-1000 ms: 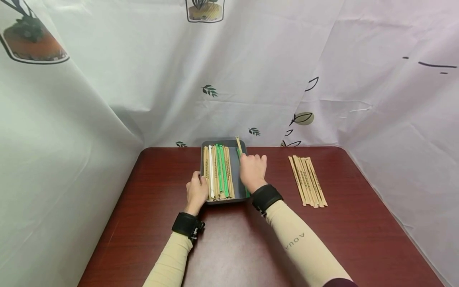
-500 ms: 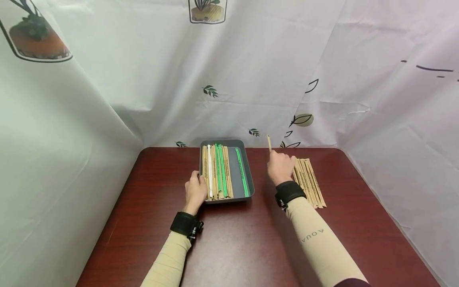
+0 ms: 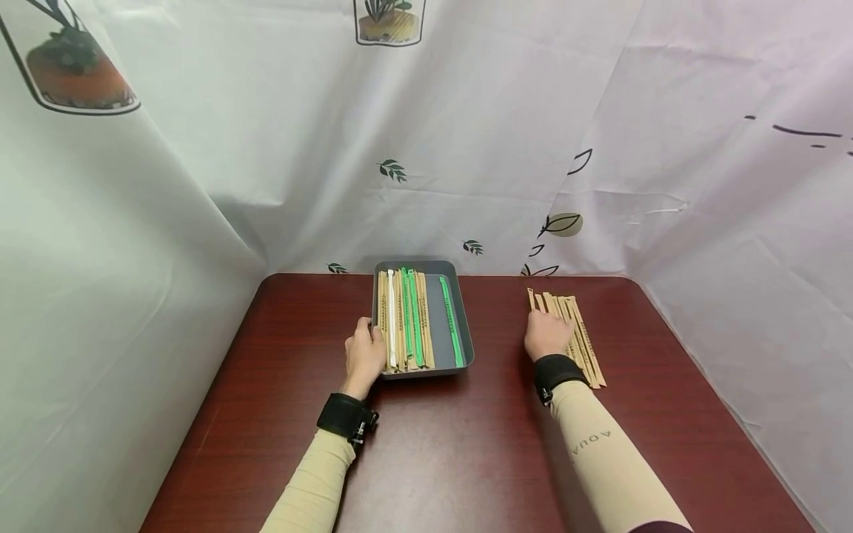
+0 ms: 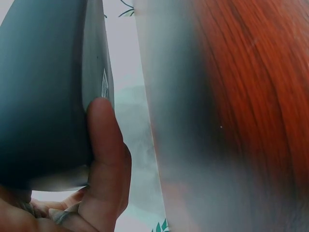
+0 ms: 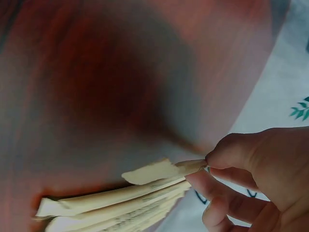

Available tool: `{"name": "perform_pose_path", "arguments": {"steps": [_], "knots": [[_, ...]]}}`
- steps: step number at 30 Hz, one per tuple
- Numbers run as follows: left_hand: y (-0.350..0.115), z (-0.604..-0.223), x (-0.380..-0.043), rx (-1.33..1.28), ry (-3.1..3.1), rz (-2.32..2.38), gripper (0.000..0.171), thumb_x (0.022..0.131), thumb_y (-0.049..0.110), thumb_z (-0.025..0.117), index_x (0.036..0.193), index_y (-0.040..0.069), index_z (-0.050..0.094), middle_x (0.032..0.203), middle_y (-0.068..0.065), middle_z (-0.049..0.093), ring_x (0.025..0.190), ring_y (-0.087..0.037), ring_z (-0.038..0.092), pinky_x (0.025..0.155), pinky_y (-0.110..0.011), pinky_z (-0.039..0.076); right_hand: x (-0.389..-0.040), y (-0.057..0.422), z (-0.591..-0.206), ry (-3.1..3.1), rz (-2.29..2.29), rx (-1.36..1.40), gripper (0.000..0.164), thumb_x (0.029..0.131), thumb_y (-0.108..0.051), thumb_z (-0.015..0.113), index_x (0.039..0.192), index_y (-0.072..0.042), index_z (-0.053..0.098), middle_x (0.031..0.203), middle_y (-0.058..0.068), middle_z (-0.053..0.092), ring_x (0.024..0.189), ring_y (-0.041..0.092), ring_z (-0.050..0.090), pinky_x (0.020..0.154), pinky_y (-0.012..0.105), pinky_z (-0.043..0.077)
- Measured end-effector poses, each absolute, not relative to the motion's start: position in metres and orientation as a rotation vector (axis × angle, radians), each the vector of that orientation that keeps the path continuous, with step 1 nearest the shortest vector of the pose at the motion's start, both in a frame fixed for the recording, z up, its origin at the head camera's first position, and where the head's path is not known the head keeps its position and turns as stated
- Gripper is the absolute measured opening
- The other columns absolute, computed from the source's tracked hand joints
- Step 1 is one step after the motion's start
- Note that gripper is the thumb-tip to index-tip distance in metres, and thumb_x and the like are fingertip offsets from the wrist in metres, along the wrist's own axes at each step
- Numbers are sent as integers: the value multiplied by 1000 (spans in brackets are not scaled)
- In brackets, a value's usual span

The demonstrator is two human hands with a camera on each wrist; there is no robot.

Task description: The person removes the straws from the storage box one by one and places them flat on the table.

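Note:
A dark grey tray (image 3: 436, 318) lies on the table, its left edge gripped by my left hand (image 3: 365, 357). In the left wrist view the fingers (image 4: 102, 133) wrap against the tray's outer side. Inside it are several brown paper-wrapped straws (image 3: 383, 311), a white one (image 3: 392, 314), two green ones among them, and a separate green straw (image 3: 451, 322) along the right. My right hand (image 3: 548, 334) pinches a brown paper-wrapped straw (image 5: 152, 173) between thumb and fingers. It is at the left side of a row of similar straws (image 3: 585, 340), partly hidden by the hand.
The reddish-brown wooden table (image 3: 426, 459) extends around the tray and the row. A white patterned cloth (image 3: 320, 148) hangs right behind the table's far edge and along both sides.
My right hand has moved right, carrying a brown straw out of the tray to the row on the right. My left hand keeps its hold on the tray.

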State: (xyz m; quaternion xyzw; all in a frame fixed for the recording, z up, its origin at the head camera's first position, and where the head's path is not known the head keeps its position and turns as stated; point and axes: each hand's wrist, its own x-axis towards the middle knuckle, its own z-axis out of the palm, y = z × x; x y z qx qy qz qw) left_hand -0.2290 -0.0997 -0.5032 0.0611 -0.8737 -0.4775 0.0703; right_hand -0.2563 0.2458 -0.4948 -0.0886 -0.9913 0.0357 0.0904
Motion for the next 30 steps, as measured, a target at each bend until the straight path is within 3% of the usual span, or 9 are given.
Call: {"name": "perform_pose_path", "arguments": {"steps": [17,27,30], "knots": [[-101,-506,-230,189,-2623,-1449,39,110,21,43,144,4,51,70,-12,59,54,-23,50,53,-35,36,-254,256,-510,-2982,147,-330,24,94,0,51,103,4,72,104,33,69,92,51,66,89,65,39],[-101,-507,-230,205,-2631,-1428,38,110,22,44,143,5,52,79,-14,63,65,-25,56,60,-36,40,-252,257,-510,-2983,154,-329,23,95,0,51,104,3,72,103,33,69,92,51,66,89,65,39],[-101,-508,-230,203,-2625,-1436,38,110,22,43,144,5,52,76,-14,62,61,-26,54,58,-36,39,-252,258,-512,-2976,155,-328,23,95,0,51,104,3,72,102,32,70,91,50,66,88,65,40]]}}
